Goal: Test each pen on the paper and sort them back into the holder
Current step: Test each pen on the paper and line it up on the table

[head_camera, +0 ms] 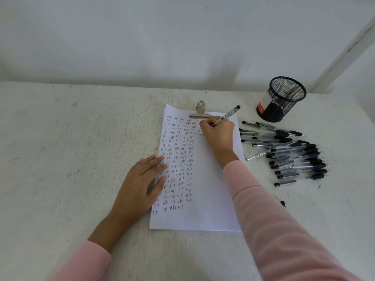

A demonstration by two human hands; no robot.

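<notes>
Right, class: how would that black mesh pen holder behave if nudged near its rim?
The mesh pen holder looks empty, so it is probably light and would slide easily. As it is upright and round, a high push might tip it, and it would then likely roll.

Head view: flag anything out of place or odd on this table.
The black-capped clear plastic pens lie in a loose heap right of the white clipped paper, while the black mesh holder looks empty. One small black piece lies apart beside the right sleeve.
</notes>
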